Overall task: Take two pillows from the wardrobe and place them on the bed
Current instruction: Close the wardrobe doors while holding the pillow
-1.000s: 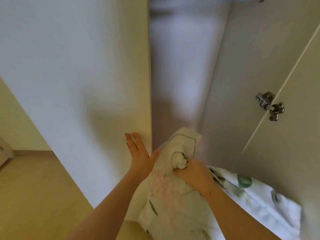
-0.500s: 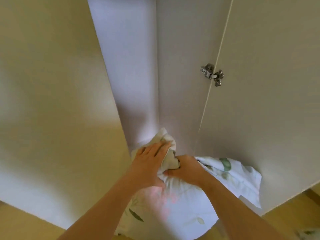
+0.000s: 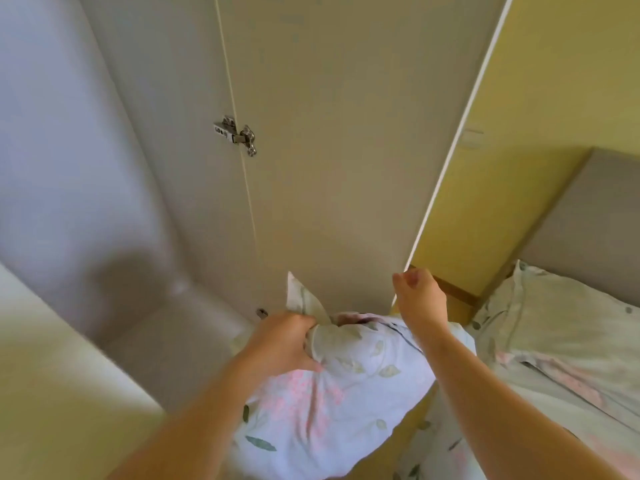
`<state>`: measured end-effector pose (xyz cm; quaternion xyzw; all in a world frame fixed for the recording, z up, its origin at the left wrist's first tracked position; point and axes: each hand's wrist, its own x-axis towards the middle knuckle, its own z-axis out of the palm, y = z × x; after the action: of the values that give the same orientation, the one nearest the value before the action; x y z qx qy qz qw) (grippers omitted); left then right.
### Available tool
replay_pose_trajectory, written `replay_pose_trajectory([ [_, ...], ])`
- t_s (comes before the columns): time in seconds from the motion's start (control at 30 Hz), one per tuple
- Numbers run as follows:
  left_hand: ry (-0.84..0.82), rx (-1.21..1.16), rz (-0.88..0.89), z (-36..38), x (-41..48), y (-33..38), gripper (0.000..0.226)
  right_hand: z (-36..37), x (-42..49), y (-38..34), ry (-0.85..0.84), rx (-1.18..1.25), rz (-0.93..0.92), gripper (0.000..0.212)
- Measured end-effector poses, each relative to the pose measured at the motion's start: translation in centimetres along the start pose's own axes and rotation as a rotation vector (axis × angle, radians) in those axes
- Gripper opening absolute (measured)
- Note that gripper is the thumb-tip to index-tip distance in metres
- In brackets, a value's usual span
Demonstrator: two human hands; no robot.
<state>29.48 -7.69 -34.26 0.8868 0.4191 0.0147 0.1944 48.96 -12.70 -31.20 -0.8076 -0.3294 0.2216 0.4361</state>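
Right hand [image 3: 417, 299] released pillow [image 3: 332, 403] (left grips alone)

Wall [image 3: 554, 81]: yellow, warmly lit.
Headboard [image 3: 585, 216]: grey, set against that wall.
Door hinge [image 3: 237, 133]: metal, on a pale panel.
Skirting [image 3: 453, 292]: wooden strip, low by the headboard.

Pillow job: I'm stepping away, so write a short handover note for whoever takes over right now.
Left hand: shut on a bunched corner of the floral pillow, carrying it alone.
Right hand: loosely curled at the free edge of the wardrobe door; holds nothing.
Bed: at the right; a matching pillow already lies by the headboard.
Done: held pillow is out of the wardrobe.
Left: lay it on the bed. Whether the one on the bed counts as the first, I cannot tell.
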Motion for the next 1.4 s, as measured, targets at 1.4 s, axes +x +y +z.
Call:
replay_pose_trajectory([
  [1.4, 0.490, -0.157, -0.533, -8.1, -26.2, -11.8, 0.049, 17.9, -18.7, -13.9, -0.552, -0.114, -0.541, 0.047],
])
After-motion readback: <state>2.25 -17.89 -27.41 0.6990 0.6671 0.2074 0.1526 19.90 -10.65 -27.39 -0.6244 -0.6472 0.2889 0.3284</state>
